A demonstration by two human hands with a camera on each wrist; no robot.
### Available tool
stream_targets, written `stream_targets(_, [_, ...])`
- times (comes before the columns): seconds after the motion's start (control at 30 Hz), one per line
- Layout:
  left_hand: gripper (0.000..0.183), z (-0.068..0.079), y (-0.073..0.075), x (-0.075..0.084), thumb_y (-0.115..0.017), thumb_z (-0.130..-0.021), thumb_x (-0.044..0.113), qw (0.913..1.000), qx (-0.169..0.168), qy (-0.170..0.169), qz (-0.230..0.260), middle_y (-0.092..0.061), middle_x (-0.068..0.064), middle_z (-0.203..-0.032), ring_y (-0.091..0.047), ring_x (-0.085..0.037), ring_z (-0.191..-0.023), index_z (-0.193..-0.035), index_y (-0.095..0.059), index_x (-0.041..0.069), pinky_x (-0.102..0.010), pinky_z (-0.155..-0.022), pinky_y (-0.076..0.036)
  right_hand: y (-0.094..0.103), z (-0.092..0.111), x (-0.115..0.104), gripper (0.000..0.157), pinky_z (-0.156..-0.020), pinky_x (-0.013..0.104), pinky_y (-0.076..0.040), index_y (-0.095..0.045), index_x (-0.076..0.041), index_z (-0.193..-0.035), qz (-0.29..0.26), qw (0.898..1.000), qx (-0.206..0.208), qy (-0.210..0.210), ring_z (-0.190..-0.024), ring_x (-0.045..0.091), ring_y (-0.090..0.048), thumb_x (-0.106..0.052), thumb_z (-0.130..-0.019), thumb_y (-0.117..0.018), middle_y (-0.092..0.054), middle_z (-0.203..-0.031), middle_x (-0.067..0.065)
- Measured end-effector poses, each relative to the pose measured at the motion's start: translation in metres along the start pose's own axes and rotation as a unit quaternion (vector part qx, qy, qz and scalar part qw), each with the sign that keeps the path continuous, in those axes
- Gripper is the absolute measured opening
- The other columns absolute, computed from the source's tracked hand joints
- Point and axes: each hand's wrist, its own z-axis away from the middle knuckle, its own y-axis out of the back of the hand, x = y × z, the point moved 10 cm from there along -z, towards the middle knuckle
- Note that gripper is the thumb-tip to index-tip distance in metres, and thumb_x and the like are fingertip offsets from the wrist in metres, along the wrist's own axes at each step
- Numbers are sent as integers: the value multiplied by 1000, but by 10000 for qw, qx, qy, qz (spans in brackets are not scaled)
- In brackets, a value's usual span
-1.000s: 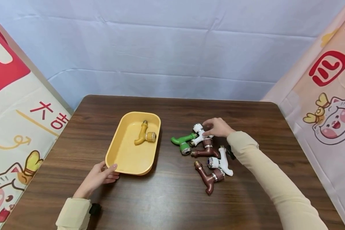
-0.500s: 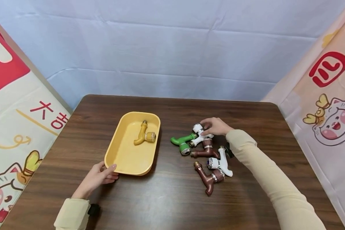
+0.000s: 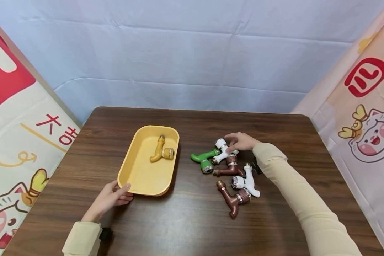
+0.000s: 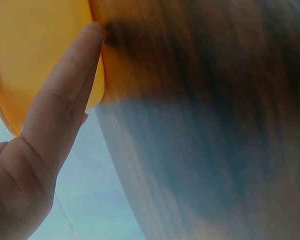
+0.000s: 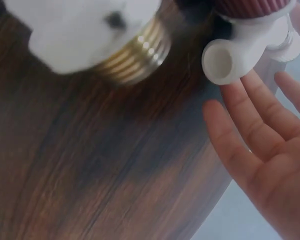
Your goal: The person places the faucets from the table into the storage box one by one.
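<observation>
My left hand [image 3: 107,199] holds the near left corner of a yellow plastic tray [image 3: 124,164], thumb over the rim and the other fingers beneath. A yellow faucet [image 3: 160,153] lies inside that tray. Over the faucet pile, my right hand [image 3: 243,141] pinches a white faucet [image 3: 223,155] between thumb and fingers. In the right wrist view, the fingers [image 5: 257,122] lie along the white spout [image 5: 221,62], and the thumb is mostly cut off. Touching this faucet are a green faucet [image 3: 202,156] and a brown faucet [image 3: 228,170].
Nearer me lie a second white faucet [image 3: 249,183] and another brown faucet [image 3: 232,201], touching each other. All rest on a dark wooden table [image 3: 185,224]. A pale cloth backdrop [image 3: 185,53] hangs behind, with printed banners [image 3: 364,142] at both sides.
The head view has shifted very slightly. Both hands keep their places, on the tray and at the white faucet, and the faucets have not visibly moved.
</observation>
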Motion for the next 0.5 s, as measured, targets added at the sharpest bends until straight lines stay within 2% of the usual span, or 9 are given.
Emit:
stream_targets(0.13, [50, -1, 0, -2, -51, -95, 26, 10000, -9, 24, 20, -63, -24, -95, -64, -30, -85, -122, -36, -13, -37, -72, -54, -2, -1, 3, 64, -73, 36, -47, -41, 6, -131, -29, 9999, -143, -51, -84, 22, -59, -19, -80, -70, -65, -90, 9])
stream_targets(0.27, [50, -2, 0, -4, -51, -94, 27, 10000, -23, 32, 6, -63, -23, -95, -64, -30, -85, -122, -36, -12, -37, -72, -54, -4, -3, 8, 53, -68, 33, -48, -47, 9, -125, -85, 9996, -223, -137, -85, 23, -58, -8, -79, -69, -62, -96, 15])
stream_targets(0.5, [49, -5, 2, -4, -51, -95, 26, 10000, -44, 30, 33, -63, -25, -95, -64, -30, -85, -122, -36, -12, -37, -72, -54, -6, -4, 5, 36, -73, 37, -49, -57, 9, -112, 296, 9993, -164, -149, -91, 29, -56, 1, -77, -66, -60, -97, 18])
